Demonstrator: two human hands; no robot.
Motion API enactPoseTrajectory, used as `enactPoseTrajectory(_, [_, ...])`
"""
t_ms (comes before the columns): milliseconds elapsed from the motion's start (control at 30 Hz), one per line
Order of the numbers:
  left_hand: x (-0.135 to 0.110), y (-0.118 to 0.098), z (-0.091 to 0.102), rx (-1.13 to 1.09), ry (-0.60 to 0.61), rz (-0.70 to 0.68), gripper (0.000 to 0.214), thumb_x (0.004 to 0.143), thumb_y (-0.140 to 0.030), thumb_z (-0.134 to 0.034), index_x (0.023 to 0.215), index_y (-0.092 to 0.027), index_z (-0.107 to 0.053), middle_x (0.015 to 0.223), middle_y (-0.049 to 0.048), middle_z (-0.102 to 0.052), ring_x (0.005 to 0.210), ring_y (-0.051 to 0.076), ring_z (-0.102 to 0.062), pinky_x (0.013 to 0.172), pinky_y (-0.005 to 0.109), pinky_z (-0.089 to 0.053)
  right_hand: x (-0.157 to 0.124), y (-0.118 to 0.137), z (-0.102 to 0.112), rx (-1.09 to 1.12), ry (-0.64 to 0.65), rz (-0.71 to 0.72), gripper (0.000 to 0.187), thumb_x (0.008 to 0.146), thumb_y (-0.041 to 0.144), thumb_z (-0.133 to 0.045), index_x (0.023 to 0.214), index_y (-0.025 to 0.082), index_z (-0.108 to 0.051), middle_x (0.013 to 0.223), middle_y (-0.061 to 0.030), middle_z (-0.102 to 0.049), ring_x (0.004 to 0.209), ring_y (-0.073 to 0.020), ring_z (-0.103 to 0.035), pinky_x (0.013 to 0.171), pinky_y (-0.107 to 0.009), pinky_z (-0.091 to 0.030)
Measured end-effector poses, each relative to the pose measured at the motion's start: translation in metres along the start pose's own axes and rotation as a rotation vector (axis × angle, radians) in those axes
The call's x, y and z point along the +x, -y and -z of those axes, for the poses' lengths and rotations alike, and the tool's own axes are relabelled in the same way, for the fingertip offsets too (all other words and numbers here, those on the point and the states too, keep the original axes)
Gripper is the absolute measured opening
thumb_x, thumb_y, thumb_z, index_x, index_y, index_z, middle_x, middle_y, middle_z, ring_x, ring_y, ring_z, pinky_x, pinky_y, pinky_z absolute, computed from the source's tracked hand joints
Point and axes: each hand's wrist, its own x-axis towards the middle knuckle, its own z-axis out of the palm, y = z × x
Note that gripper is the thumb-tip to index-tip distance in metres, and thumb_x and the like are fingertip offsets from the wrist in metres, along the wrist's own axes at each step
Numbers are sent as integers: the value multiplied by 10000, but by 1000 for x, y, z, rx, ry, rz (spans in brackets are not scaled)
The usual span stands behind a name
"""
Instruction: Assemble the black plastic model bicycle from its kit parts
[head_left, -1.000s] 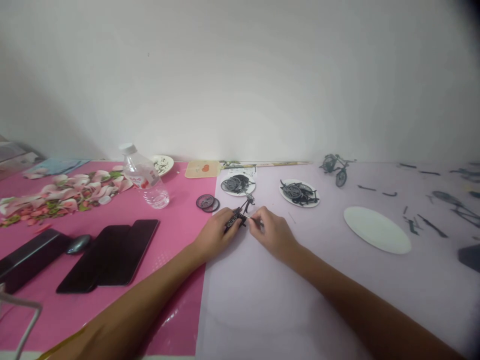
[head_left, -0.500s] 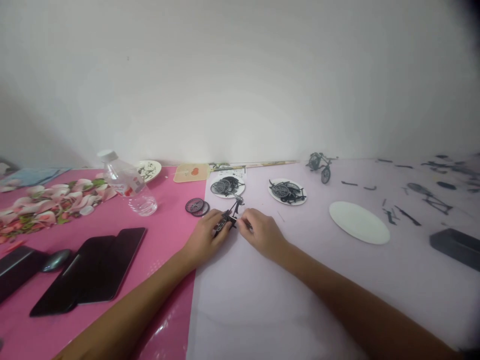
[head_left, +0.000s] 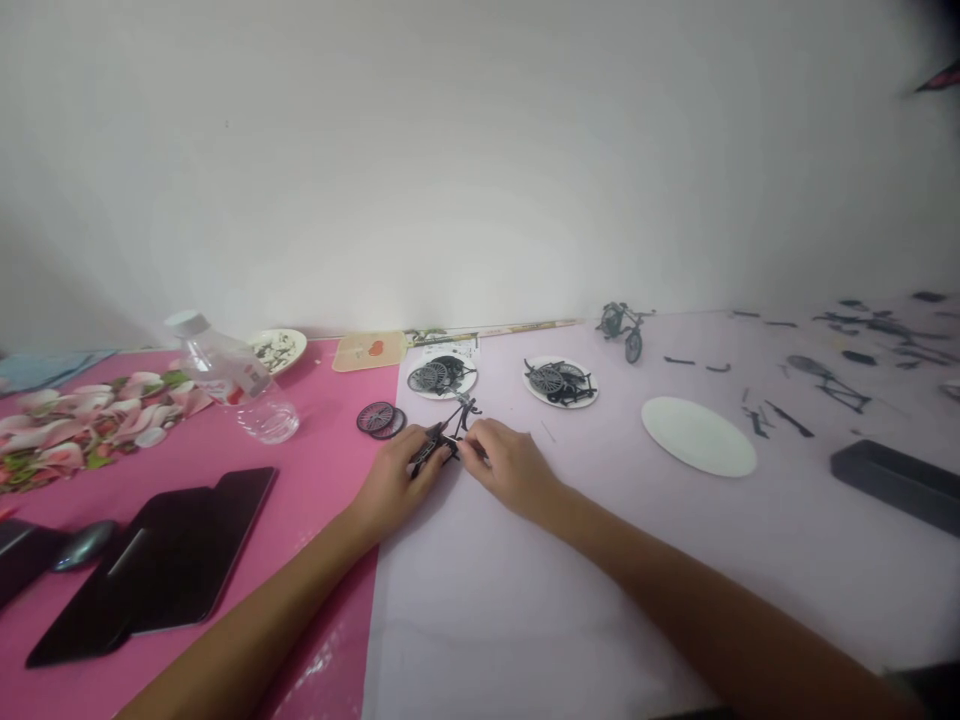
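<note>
Plain pale wall (head_left: 465, 170) behind a surface (head_left: 465, 600) covered in glossy pink to the left of a small black bicycle frame (head_left: 450, 443) and in pale lilac to its right. Grips the bicycle frame between thumb and fingers of the left hand (head_left: 394, 480), close to the seam of the two coverings, handlebar end pointing toward the wall. Curls the right hand (head_left: 514, 470) in at the right side of the bicycle frame, thumb and fingertips close against it; cannot tell whether pinching a small part or only touching.

Just left of the bicycle frame, a pair of overlapping wheels (head_left: 379, 418). Directly beyond it, a white plate (head_left: 450, 396) bearing black wheels and thin parts; beyond and to its right, a second plate (head_left: 535, 398) with a similar heap (head_left: 559, 380). Farther that way, near the wall, a small bicycle (head_left: 622, 330) with wheels fitted. Well to the right of the bicycle frame, a white oval plate (head_left: 699, 437), scattered dark parts (head_left: 787, 418) and a long dark case (head_left: 900, 482). Well to its left, a clear bottle (head_left: 236, 380) with a white cap, pink flower pieces (head_left: 97, 415) and flat black devices (head_left: 165, 550).
</note>
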Motion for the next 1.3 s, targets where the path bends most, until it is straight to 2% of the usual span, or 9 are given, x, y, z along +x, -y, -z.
enactPoseTrajectory(833, [-1, 1, 0, -5, 27, 18, 245, 1046, -388, -522, 953, -189, -630, 845, 47, -621, 758, 185, -538, 713, 329, -419, 1, -2, -1, 25, 18, -5, 182, 1025, 250, -545, 848, 213, -523, 797, -9, -625, 676, -136, -555, 625, -250, -367])
enactPoseTrajectory(1100, [-1, -1, 1, -29, -1, 7, 219, 1040, -368, -536, 986, -198, -662, 945, 67, -694, 853, 202, -624, 780, 329, -460, 1, 2, 5, 104, 55, -26, 160, 1041, 283, -512, 899, 215, -537, 837, -24, -640, 705, -145, -585, 657, -248, -410])
enactPoseTrajectory(1300, [-2, 1, 1, -5, 0, 28, 238, 1033, -365, -547, 894, -188, -626, 822, 29, -645, 735, 164, -567, 682, 294, -418, 0, 2, 5, 156, 47, -27, 98, 1014, 288, -540, 948, 216, -529, 851, -19, -658, 732, -150, -620, 672, -251, -433])
